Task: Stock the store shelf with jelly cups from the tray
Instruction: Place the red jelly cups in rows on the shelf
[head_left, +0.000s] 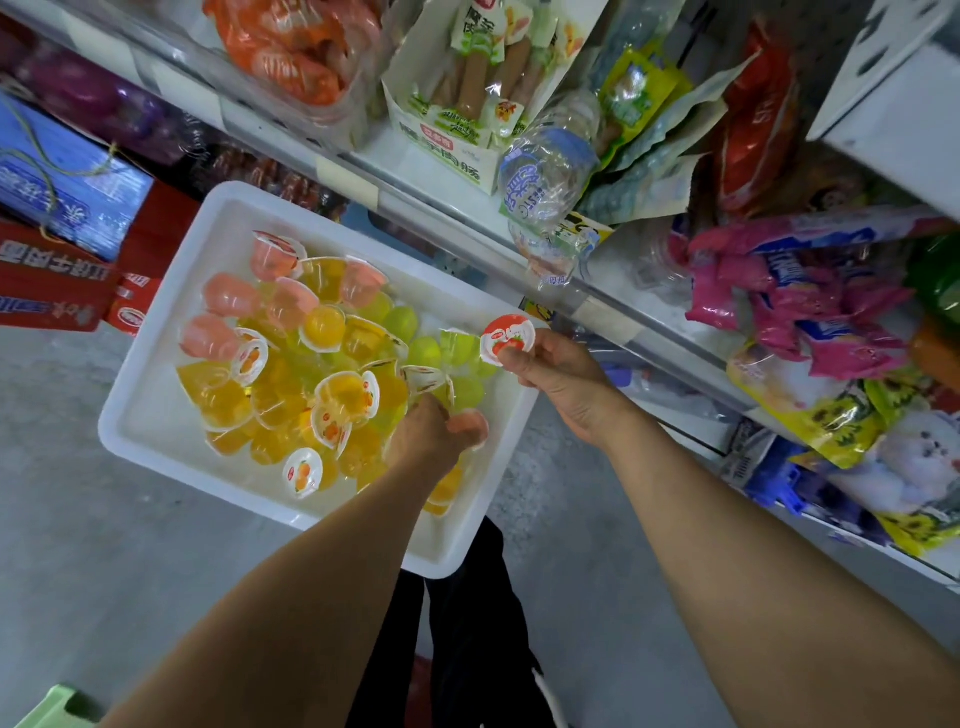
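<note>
Your left hand (434, 434) is down in the tray (156, 415), fingers curled round a pink cup (470, 426); your right hand (550, 371) pinches a red-lidded cup (506, 340) by the tray's edge. You're mid-pick; next, carry both to the shelf (618, 304).

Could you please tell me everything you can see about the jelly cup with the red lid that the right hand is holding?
The red-lidded jelly cup is a small cup sealed with a red and white foil lid printed with a strawberry-like fruit. The lid faces the camera, so the cup body is mostly hidden. The right hand pinches it at its lower right edge, thumb on the lid. In the picture it sits over the right rim of the white tray, short of the shelf.
</note>
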